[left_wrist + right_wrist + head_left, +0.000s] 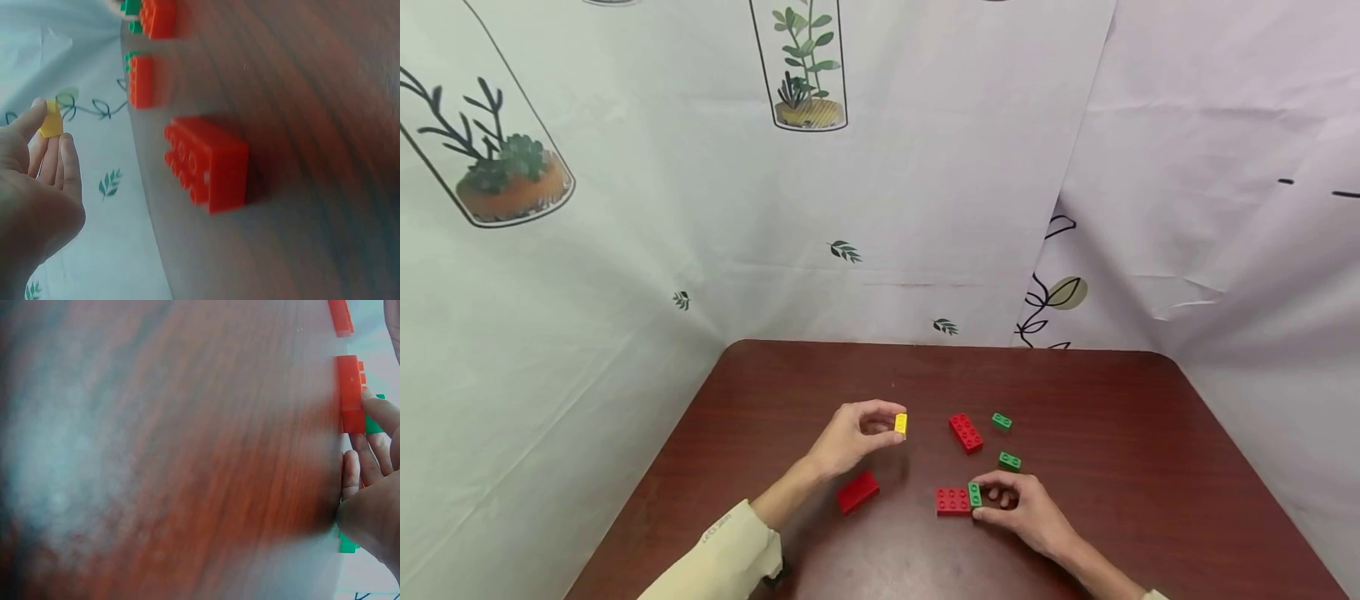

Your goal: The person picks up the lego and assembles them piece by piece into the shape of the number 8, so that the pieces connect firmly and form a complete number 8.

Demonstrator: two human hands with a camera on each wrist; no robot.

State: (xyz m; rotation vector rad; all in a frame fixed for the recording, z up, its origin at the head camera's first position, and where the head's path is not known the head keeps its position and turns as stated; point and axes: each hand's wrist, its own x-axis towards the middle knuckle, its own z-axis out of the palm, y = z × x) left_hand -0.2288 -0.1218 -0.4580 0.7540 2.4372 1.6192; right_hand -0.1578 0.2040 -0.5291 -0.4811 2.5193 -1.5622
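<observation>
Between the thumb and fingers of my left hand (841,442) is a small yellow toy brick (901,425), held up over the table. The left wrist view shows the same yellow brick (52,120) at the fingertips. My right hand (1030,510) pinches a green two-stud brick (974,495) at the right end of a red brick (951,502). Seen from the right wrist, the green brick (374,424) is on the studded side of the red brick (349,387), partly hidden by the thumb.
Below the left hand lies another red brick (858,492). A third red brick (966,433) is farther back, with two green bricks (1002,421) to its right, one near the right fingers. The dark wooden table (790,375) meets a patterned cloth (880,200) behind it.
</observation>
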